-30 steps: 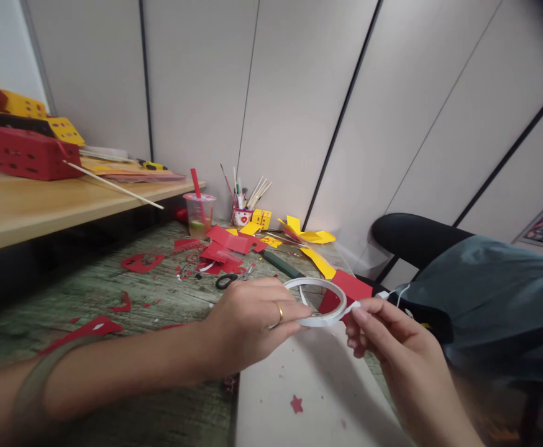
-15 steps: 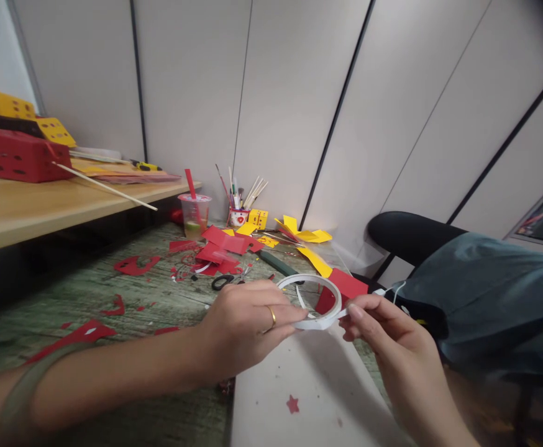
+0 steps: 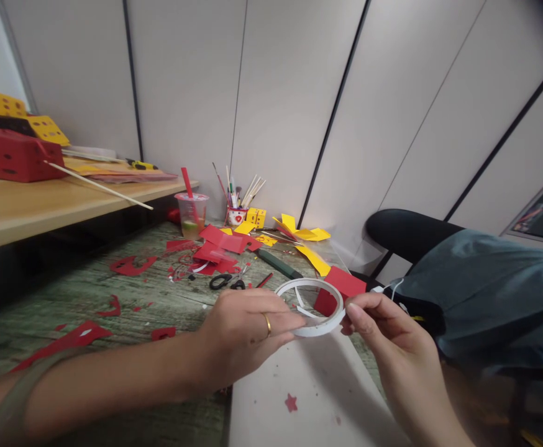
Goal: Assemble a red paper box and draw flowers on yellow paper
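While the left hand (image 3: 248, 332) grips the near left side of a tape roll (image 3: 320, 327), its thumb is out of sight and the tips of its extended fingers partly cover the ring. Thumb and forefinger of the right hand (image 3: 395, 344) are pinched together at the roll's right edge; whether they have its rim or a loose end of tape is hard to make out, and the other fingers curl in behind, mostly hidden. Both forearms are cut off by the picture's border. The roll is a thin white hoop, narrow in its band and wide in its opening, tilted in the air over a white board (image 3: 271, 428) that bears a small red star (image 3: 291, 402). Through the hoop show a slim white strip (image 3: 298, 298), its nature unclear, and part of a red paper piece (image 3: 348, 282) lying beyond. Farther out on the surface (image 3: 173, 310), a dark green tool (image 3: 276, 263) has its near end close behind the roll, and black-handled scissors (image 3: 220, 282) lie partly behind the left hand. Past them are heaped red scraps (image 3: 218, 251), a drink cup (image 3: 189, 217) with a red straw, and a pot (image 3: 237, 216) of brushes and sticks. At left, a red box (image 3: 20, 158) on a wooden shelf (image 3: 76, 205) runs out of view; at right, blue-grey cloth (image 3: 490, 292) covers much of a black chair (image 3: 402, 225).
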